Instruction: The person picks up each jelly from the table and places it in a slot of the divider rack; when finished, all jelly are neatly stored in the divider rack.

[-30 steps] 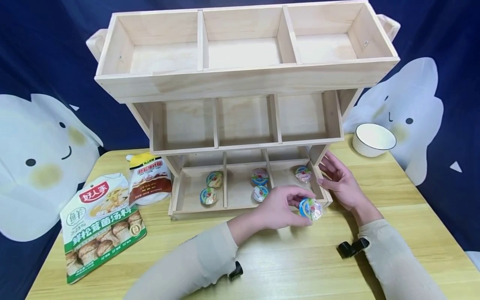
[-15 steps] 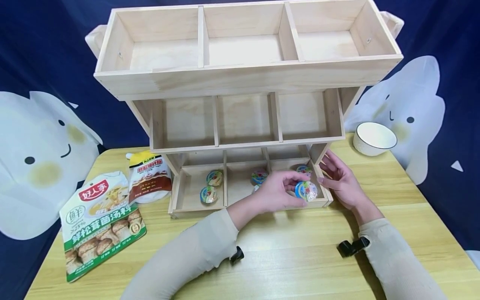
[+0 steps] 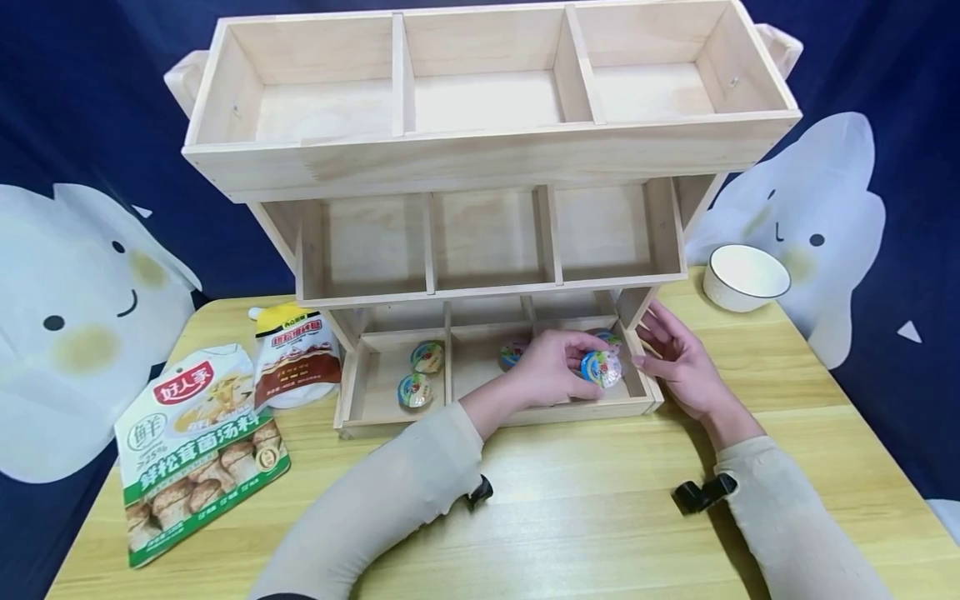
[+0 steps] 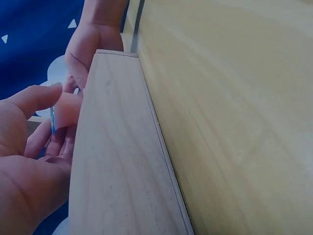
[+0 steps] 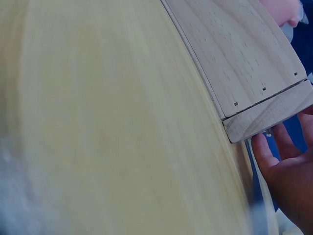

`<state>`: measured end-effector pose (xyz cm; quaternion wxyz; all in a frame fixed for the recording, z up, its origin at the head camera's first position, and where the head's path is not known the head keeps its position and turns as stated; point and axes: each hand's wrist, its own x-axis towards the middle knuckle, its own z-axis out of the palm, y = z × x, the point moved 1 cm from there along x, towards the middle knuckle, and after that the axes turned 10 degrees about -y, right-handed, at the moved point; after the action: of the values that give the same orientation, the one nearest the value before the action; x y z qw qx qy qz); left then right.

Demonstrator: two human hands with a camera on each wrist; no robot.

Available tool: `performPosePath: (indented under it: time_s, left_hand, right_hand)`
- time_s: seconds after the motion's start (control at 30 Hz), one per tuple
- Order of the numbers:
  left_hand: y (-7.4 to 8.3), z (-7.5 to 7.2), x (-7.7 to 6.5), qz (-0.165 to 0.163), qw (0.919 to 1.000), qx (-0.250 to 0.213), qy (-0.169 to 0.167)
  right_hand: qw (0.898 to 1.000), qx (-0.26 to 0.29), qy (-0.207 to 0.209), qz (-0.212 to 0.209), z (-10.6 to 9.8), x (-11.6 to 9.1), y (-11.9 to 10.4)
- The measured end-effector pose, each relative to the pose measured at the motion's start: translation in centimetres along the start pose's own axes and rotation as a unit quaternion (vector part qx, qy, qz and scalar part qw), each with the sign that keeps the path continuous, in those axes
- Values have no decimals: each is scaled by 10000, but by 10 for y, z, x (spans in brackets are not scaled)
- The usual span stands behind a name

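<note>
My left hand point(image 3: 551, 367) pinches a small jelly cup point(image 3: 602, 367) with a clear, printed lid and blue edge, over the right compartment of the rack's bottom tier. Its pinkish body point(image 4: 67, 110) shows between thumb and fingers in the left wrist view. Another jelly cup point(image 3: 609, 340) sits just behind it, partly hidden. Two more, a yellowish jelly cup point(image 3: 427, 357) and a paler jelly cup point(image 3: 414, 391), lie in the left compartment. One jelly cup point(image 3: 512, 355) shows in the middle compartment, partly covered by my hand. My right hand point(image 3: 678, 362) touches the rack's right side.
The wooden rack point(image 3: 480, 162) has three tiers, each split into three compartments. Left of it lie a green-and-white mushroom soup pouch point(image 3: 198, 450) and a brown-and-white sugar bag point(image 3: 298, 358). A white bowl point(image 3: 745, 279) stands at the right rear of the table point(image 3: 592, 508).
My left hand has carried the jelly cup from in front of the rack back over the bottom right compartment. The right hand has stayed by the rack's side.
</note>
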<state>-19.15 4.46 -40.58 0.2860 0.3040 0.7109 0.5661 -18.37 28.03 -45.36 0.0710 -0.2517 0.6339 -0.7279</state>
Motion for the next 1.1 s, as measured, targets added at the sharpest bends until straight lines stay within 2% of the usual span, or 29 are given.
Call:
performPosePath:
  time_s: [0.2, 0.43, 0.83, 1.1]
  left_hand:
    - [-3, 1, 10, -97, 9976, 599, -330]
    - [-4, 1, 18, -323, 9967, 651, -368]
    - [-6, 17, 29, -866, 9935, 672, 319]
    - [-6, 16, 31, -1047, 9868, 1184, 345]
  right_hand:
    - [10000, 39, -8, -30, 1, 1, -1]
    - [10000, 25, 19, 12, 0, 0, 0]
    - [9999, 79, 37, -64, 0, -1, 0]
    - [10000, 16, 34, -36, 0, 0, 1]
